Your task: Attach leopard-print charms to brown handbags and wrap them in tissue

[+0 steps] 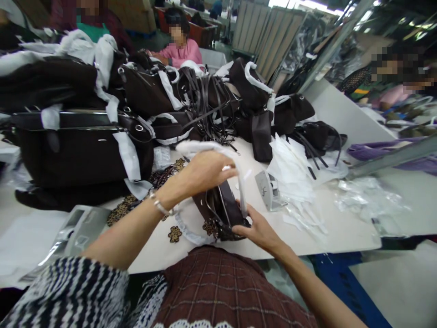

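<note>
A dark brown handbag (228, 205) stands on the table close to my body, its zipped top facing up. A handle wrapped in white paper (241, 184) arches up from it, blurred by motion. My left hand (208, 172) is raised over the bag, fingers curled at this handle; its grip is partly hidden. At the bag's right end, my right hand (257, 228) grips the edge, thumb on the near side. One leopard-print flower charm (209, 227) rests against the bag, and another flower charm (175, 234) lies on the table beside a white wrapped loop (191, 234).
Dark handbags with wrapped handles (82, 155) are piled on the left and behind. Black straps (211, 100) hang in a bundle. To the right are a grey tape dispenser (268, 191), white paper sheets (295, 168) and clear plastic (372, 200). A person in pink (186, 52) sits across.
</note>
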Available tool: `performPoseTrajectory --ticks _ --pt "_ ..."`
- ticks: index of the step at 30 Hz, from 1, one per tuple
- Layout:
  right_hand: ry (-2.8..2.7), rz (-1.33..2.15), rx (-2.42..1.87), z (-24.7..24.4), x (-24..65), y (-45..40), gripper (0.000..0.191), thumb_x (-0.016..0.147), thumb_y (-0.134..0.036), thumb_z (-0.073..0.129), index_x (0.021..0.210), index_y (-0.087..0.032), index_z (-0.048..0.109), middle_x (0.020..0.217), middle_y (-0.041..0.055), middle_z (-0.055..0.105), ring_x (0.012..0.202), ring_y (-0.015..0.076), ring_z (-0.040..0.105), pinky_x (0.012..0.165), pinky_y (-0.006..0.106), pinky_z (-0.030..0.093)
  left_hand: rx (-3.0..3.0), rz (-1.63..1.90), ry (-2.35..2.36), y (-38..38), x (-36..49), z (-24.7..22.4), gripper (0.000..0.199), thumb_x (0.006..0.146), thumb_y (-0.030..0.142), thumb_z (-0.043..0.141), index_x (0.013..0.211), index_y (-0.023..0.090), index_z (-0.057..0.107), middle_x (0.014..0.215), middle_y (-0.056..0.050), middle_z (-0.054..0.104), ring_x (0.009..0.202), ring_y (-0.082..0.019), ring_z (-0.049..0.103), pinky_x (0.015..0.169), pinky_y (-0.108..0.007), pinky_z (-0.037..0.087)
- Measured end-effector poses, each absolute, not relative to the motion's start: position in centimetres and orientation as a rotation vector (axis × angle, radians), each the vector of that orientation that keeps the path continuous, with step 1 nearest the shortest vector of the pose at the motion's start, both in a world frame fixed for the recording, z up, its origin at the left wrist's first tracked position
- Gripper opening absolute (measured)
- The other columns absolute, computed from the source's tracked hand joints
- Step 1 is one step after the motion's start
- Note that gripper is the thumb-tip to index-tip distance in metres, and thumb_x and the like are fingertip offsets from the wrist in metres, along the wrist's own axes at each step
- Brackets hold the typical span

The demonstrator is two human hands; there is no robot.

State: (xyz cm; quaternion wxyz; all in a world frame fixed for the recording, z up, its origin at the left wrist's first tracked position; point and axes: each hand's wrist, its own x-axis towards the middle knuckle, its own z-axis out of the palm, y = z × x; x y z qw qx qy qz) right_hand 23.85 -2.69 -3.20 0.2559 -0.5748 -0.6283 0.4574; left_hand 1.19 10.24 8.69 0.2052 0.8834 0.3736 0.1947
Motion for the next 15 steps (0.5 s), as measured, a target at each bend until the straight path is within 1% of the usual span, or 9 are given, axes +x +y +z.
performPoseTrajectory --ticks 1,3,5,7,10,12,13,14,15 --pt "-1.63 1.269 -1.603 -3.7 23.6 -2.4 0.068 0.073 -0.044 0.076 0.134 -0.022 0.057 0.126 0.0083 0.065 0.114 0.0284 0.059 0.103 0.044 0.043 2.5 0.606 1.038 12.0 2.7 9.9 0.03 0.092 0.034 0.052 0.098 0.014 0.073 0.095 -0.011 0.073 0.093 -0.022 0.065 0.085 -0.035 0.045" --pt "-1.447 1.349 -1.661 -4.7 23.5 -1.7 0.048 0.079 -0.049 0.067 0.116 -0.018 0.068 0.105 0.0073 0.071 0.098 0.0255 0.064 0.092 0.04 0.048 2.486 0.566 0.959 14.8 5.3 11.6 0.028 0.09 0.031 0.053 0.09 0.013 0.073 0.08 -0.008 0.072 0.081 -0.019 0.065 0.078 -0.031 0.045" --pt "-1.241 1.408 -1.69 -5.7 24.2 -1.0 0.043 0.082 -0.055 0.061 0.097 -0.016 0.073 0.09 0.0063 0.071 0.086 0.0224 0.064 0.081 0.035 0.05 2.454 0.432 0.845 16.0 7.0 12.1 0.026 0.086 0.032 0.055 0.081 0.013 0.072 0.067 -0.005 0.068 0.067 -0.015 0.062 0.07 -0.028 0.043" --pt "-1.053 1.437 -1.688 -6.6 25.1 -0.5 0.046 0.081 -0.059 0.059 0.089 -0.016 0.073 0.084 0.0051 0.07 0.081 0.0198 0.062 0.074 0.031 0.05 2.402 0.327 0.767 15.4 7.0 11.2 0.026 0.085 0.033 0.056 0.073 0.014 0.07 0.06 -0.002 0.065 0.058 -0.012 0.057 0.065 -0.027 0.041" --pt "-0.849 1.474 -1.629 -7.8 26.4 -0.4 0.049 0.08 -0.062 0.06 0.099 -0.018 0.072 0.088 0.0036 0.07 0.08 0.0185 0.062 0.071 0.029 0.049 2.201 0.117 0.69 12.3 4.1 7.4 0.03 0.086 0.038 0.054 0.071 0.016 0.067 0.063 -0.001 0.067 0.057 -0.011 0.056 0.061 -0.025 0.04" --pt "-0.742 1.472 -1.585 -8.5 26.8 -0.7 0.053 0.079 -0.062 0.063 0.111 -0.02 0.068 0.094 0.0032 0.071 0.084 0.0195 0.063 0.073 0.03 0.05 2.044 -0.026 0.738 9.5 1.1 3.3 0.027 0.086 0.04 0.055 0.079 0.018 0.069 0.073 -0.002 0.07 0.065 -0.013 0.06 0.063 -0.025 0.042" --pt "-0.71 1.463 -1.564 -8.8 26.8 -1.0 0.055 0.079 -0.062 0.064 0.116 -0.021 0.066 0.098 0.0032 0.072 0.088 0.0205 0.064 0.076 0.031 0.051 1.999 -0.032 0.824 7.9 -0.3 1.0 0.024 0.083 0.04 0.059 0.086 0.019 0.069 0.081 -0.003 0.072 0.071 -0.016 0.063 0.066 -0.026 0.045" --pt "-0.7 1.451 -1.541 -8.9 26.8 -1.3 0.056 0.079 -0.062 0.065 0.119 -0.022 0.064 0.102 0.0034 0.072 0.093 0.0217 0.064 0.08 0.033 0.051 1.957 -0.015 0.913 6.2 -1.5 -1.4 0.027 0.079 0.039 0.064 0.098 0.02 0.069 0.095 -0.005 0.073 0.084 -0.019 0.065 0.074 -0.028 0.047" --pt "-0.716 1.442 -1.517 -9.0 26.8 -1.6 0.057 0.08 -0.062 0.064 0.121 -0.022 0.063 0.107 0.0038 0.071 0.099 0.0227 0.063 0.086 0.034 0.051 1.932 0.03 1.0 4.4 -2.4 -3.8 0.039 0.074 0.038 0.069 0.109 0.021 0.066 0.11 -0.007 0.071 0.097 -0.023 0.065 0.083 -0.031 0.048"
